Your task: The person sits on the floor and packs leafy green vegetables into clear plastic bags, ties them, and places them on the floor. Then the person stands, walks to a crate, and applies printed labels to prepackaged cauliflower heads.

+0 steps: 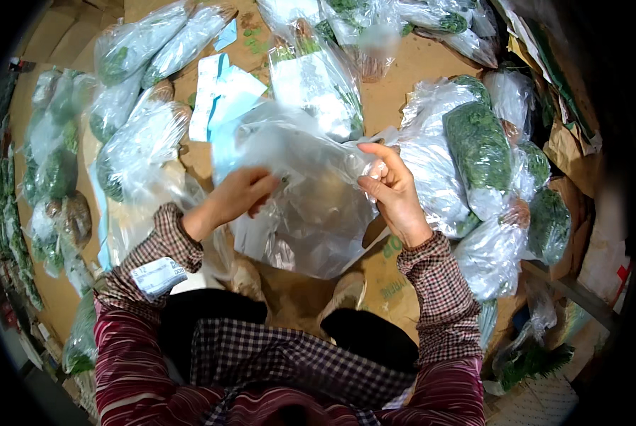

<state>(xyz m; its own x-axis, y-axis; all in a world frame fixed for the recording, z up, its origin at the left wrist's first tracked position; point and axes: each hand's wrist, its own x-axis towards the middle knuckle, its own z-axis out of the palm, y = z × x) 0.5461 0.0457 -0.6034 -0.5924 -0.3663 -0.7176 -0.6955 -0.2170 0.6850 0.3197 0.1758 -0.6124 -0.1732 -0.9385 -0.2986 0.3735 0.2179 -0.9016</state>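
Observation:
A clear plastic bag [311, 206] hangs spread in front of me, over the brown cardboard. My right hand [396, 192] pinches its upper right edge between thumb and fingers, the index finger arched above. My left hand [243, 190] is over the bag's left part, its fingers bent and slightly blurred; whether they grip the film cannot be made out. Just beyond the bag lies a clear bag of leafy greens [314, 89], with a white panel showing. Pale blue and white paper strips [222, 96] lie left of it.
Bagged greens [477, 149] are heaped on the right, with more bagged greens [140, 142] on the left. Loose leaf bits [254, 39] are scattered on the cardboard [385, 305]. A white label [160, 277] sticks to my left sleeve. My shoes [343, 295] show below the bag.

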